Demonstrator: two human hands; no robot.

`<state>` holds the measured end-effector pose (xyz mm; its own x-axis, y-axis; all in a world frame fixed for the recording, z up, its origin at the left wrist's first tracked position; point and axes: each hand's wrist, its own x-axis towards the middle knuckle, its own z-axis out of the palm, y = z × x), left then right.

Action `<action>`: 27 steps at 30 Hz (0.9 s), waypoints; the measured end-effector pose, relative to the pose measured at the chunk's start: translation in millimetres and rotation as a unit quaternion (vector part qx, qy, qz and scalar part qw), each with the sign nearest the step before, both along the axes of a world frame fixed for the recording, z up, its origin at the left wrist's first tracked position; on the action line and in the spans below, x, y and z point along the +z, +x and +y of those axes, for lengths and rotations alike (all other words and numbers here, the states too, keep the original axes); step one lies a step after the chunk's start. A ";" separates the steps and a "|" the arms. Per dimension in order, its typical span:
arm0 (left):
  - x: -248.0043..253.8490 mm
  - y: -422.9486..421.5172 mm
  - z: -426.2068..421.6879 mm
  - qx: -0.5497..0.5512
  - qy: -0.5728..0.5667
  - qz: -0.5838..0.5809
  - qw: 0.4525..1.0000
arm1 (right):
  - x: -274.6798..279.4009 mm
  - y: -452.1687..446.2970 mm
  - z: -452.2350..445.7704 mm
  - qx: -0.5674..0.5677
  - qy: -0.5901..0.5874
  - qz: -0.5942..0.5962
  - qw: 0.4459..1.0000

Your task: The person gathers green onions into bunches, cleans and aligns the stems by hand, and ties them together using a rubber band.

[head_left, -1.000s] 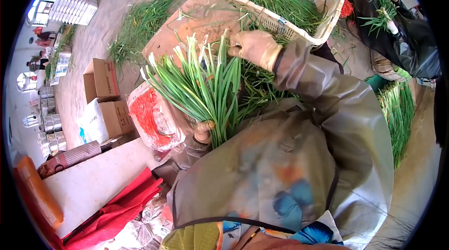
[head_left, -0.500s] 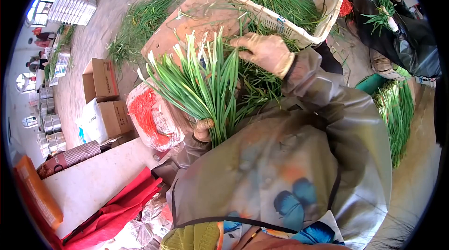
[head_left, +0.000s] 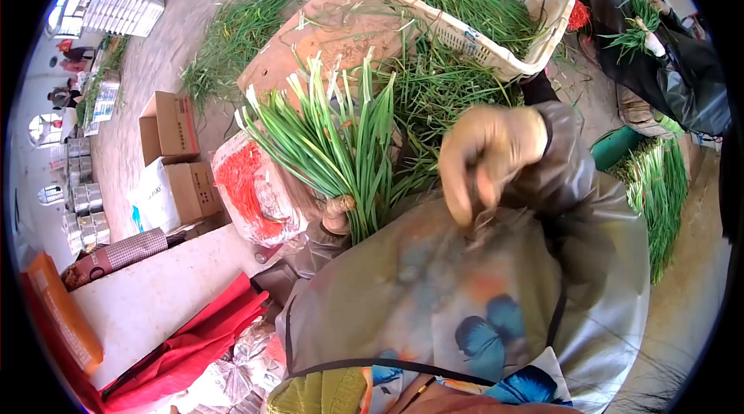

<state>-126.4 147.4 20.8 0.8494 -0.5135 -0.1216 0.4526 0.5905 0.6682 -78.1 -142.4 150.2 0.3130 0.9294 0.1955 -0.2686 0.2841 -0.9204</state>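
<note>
My left hand point(head_left: 335, 219), gloved and partly hidden by leaves, is wrapped round the lower part of a bunch of garlic chives point(head_left: 341, 135). The pale cut ends point up and away from me, spread in a fan. My right hand point(head_left: 492, 154), also gloved, hangs over my apron point(head_left: 442, 290), to the right of the bunch and apart from it. Its fingers bend downward but are smeared by motion, so what they hold, if anything, does not show. Loose chives point(head_left: 442, 81) lie in a heap beyond both hands.
A white plastic crate point(head_left: 465, 22) of chives stands at the back. Red ties point(head_left: 244, 181) lie in a container at my left, near cardboard boxes point(head_left: 178, 158). Tied chives point(head_left: 659, 197) stand at right. A co-worker's hand point(head_left: 659, 3) is near a small bunch.
My right hand has moved from the top right of the bunch back toward my apron, down and to the right. The left hand and its bunch stay in place.
</note>
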 end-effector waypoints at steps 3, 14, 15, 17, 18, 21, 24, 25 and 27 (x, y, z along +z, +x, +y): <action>-1.3 -0.6 1.3 -0.004 0.002 0.005 1.000 | -84.6 28.4 -9.3 -0.551 -0.360 -0.190 0.729; -12.2 -3.2 -4.4 0.028 0.029 0.001 0.999 | -112.0 60.4 47.7 -0.576 -0.118 0.202 0.783; -14.0 -2.2 -6.2 0.050 0.035 -0.019 0.998 | -115.7 66.8 49.3 -0.614 -0.106 0.241 0.744; -15.3 -1.3 -8.3 0.069 0.041 -0.039 0.996 | -133.6 88.3 47.2 -0.628 -0.103 0.300 0.710; -14.0 -2.4 -10.0 0.067 0.040 -0.044 0.996 | -131.5 93.1 41.3 -0.601 -0.157 0.331 0.710; -7.5 -3.5 -13.7 0.043 0.034 -0.049 0.997 | -173.1 111.7 44.3 -0.574 -0.153 0.280 0.754; -2.9 -4.5 -14.3 0.038 0.035 -0.050 0.997 | -163.4 108.6 40.2 -0.554 -0.207 0.216 0.777; -2.6 -4.6 -14.3 0.039 0.033 -0.052 0.997 | -168.8 113.6 37.3 -0.613 -0.243 0.105 0.745; -2.6 -2.9 -13.6 0.040 0.031 -0.056 0.997 | -163.0 95.0 34.8 -0.687 -0.114 0.074 0.713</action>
